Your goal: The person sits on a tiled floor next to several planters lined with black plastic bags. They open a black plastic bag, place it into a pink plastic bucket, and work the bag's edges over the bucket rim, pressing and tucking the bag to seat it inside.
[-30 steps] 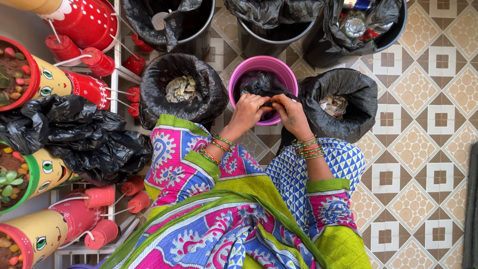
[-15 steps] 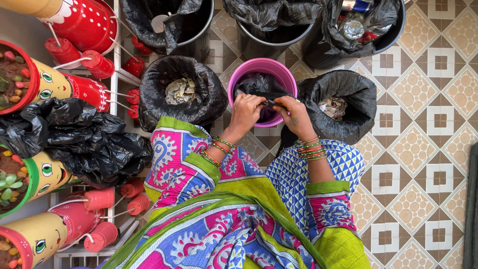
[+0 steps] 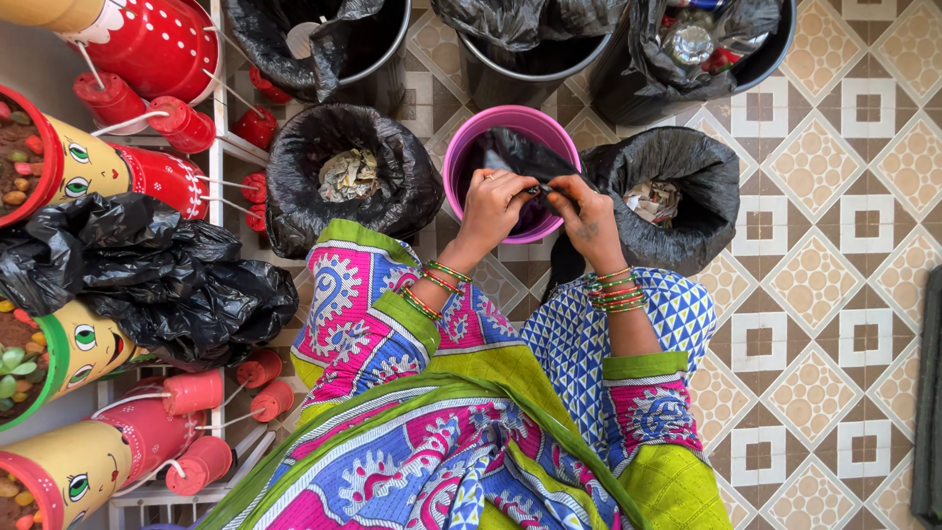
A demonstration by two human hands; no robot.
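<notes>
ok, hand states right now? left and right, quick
Left hand: closed, pinching the edge of the black bag liner in the pink bin.
Right hand: closed, pinching the same liner edge.

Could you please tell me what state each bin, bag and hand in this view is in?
Pink bucket: upright, black liner partly fitted.
Left hand: pinching the liner's edge.
Right hand: pinching the same edge.
Left black-lined bin: open, scraps inside.
Right black-lined bin: open, paper inside.
Loose black bags: crumpled on the shelf.
</notes>
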